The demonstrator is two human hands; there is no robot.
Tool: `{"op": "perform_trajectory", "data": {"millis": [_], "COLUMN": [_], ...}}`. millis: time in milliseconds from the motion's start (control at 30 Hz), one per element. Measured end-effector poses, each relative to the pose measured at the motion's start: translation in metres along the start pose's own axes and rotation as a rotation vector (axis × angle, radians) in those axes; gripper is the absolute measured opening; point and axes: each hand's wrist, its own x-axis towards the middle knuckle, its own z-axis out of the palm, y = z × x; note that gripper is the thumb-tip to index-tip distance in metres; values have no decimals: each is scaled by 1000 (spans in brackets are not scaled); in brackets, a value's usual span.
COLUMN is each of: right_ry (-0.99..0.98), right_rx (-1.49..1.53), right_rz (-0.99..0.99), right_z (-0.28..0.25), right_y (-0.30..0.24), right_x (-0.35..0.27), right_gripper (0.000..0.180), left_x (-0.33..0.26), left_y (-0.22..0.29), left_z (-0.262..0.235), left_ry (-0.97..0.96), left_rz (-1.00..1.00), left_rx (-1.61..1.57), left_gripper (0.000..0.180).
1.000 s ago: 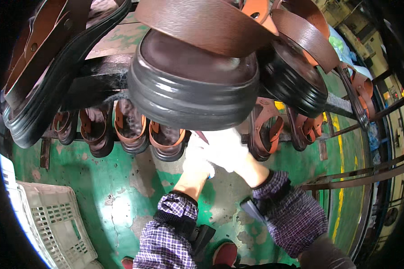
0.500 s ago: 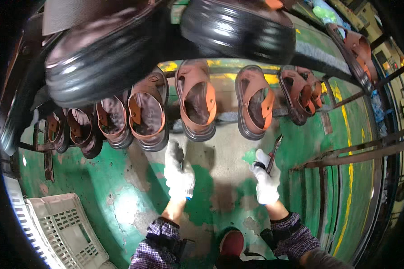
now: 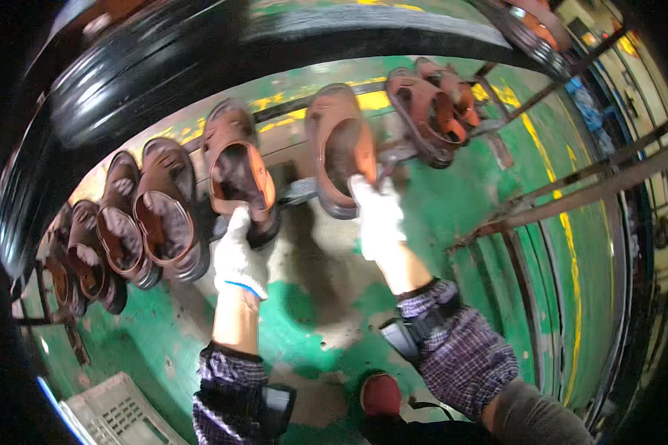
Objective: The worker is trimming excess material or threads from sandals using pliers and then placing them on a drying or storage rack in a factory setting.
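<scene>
My left hand (image 3: 241, 259), in a white glove, grips the heel of a brown sandal (image 3: 221, 133) on the rack, its thumb over the back rim. The fingers beneath are mostly hidden. Beside it stands another brown sandal (image 3: 323, 122) with an orange-lined strap. My right hand (image 3: 381, 219), also gloved in white and somewhat blurred, touches that sandal's right heel edge. A dark slim pen-like tool (image 3: 384, 175) shows faintly at its fingertips. The green scrap seen earlier near this hand cannot be made out.
Several more brown sandals (image 3: 169, 204) line the rack to the left, and a pair (image 3: 427, 111) sits to the right. A dark upper shelf (image 3: 393, 37) crosses above. Metal rails (image 3: 571, 189) stand at right. A pale plastic crate (image 3: 119, 411) lies at lower left.
Both hands have moved up to the sandals; the left has taken hold of a heel. The view has turned, so the rack appears tilted and the crate lower.
</scene>
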Motion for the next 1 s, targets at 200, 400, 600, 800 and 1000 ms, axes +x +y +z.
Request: {"op": "perform_trajectory", "data": {"millis": [200,400,600,800,1000], "right_ry": [-39,-54,-307,-330,-683], "right_rx": [279,248,-126,613,100], "right_rz": [73,143,-480,305,-231], "right_z": [-4,-14,-51,-39,-83], "right_y": [17,23,63,32,51], "right_x": [4,10,70,73,115], "right_gripper": [33,31,10,18,28], "left_x": [-12,-38,-79,-129,-133], "left_y": [-6,-4,-52,-63,-66], "left_z": [-17,-33,-93,-138,-133], "left_ry": [-13,-59,-97,213,176], "left_rz": [72,52,54,-128,-95], "left_rx": [177,118,138,-141,-192], "left_gripper": [32,34,60,44,38]}}
